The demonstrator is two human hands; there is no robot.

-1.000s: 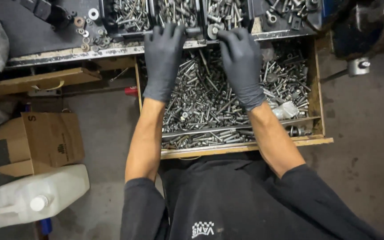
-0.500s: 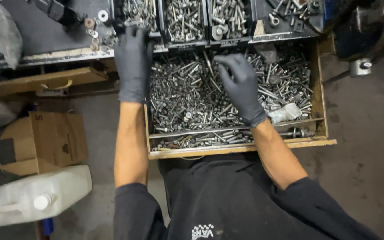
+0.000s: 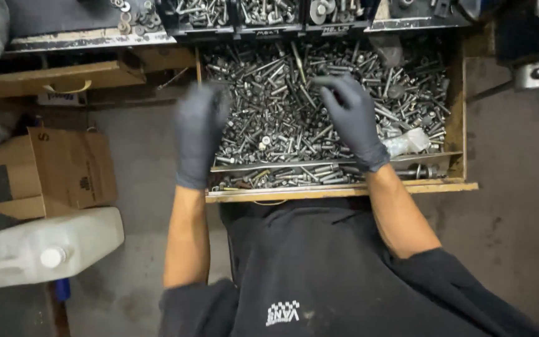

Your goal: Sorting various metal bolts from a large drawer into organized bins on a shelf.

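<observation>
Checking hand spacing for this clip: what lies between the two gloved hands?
In the head view, between the left hand and the right hand lies only the heap of loose silver bolts and screws filling the wooden drawer.

I see a grey concrete floor (image 3: 519,187), stained and dimly lit. Left of the wooden drawer (image 3: 344,190) sits an open cardboard box (image 3: 63,168); below that box lies a white plastic jug (image 3: 45,249); a dark counter (image 3: 76,39) runs above
</observation>
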